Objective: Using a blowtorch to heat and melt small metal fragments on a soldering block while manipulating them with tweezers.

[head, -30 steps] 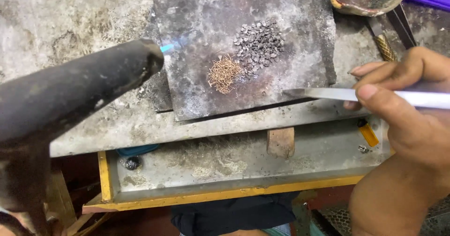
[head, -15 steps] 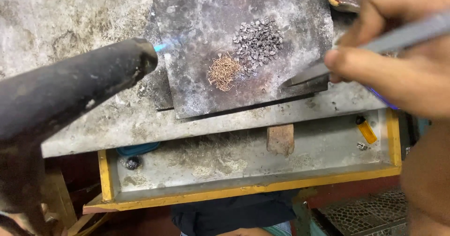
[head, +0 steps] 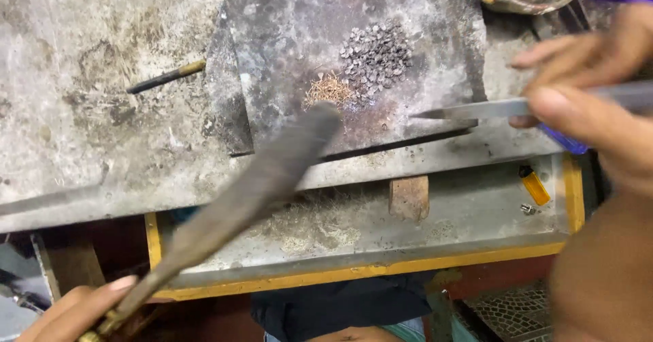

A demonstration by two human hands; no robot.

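The right hand (head: 598,104) pinches tweezers (head: 476,109) near their back end, so the tips reach the slab (head: 292,36) short of the grey bits (head: 375,58) and gold wire tuft (head: 328,89). The left hand (head: 71,311) grips the torch (head: 252,192) low, nozzle by the tuft. A yellow lighter (head: 534,185) lies in the tray (head: 340,274).

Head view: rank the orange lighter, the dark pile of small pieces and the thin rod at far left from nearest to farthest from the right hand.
1. Orange lighter: in the tray, just below the right hand.
2. Dark pile of small pieces: on the grey slab, left of the hand past the tweezer tip.
3. Thin rod: far left on the bench, clearly farthest.
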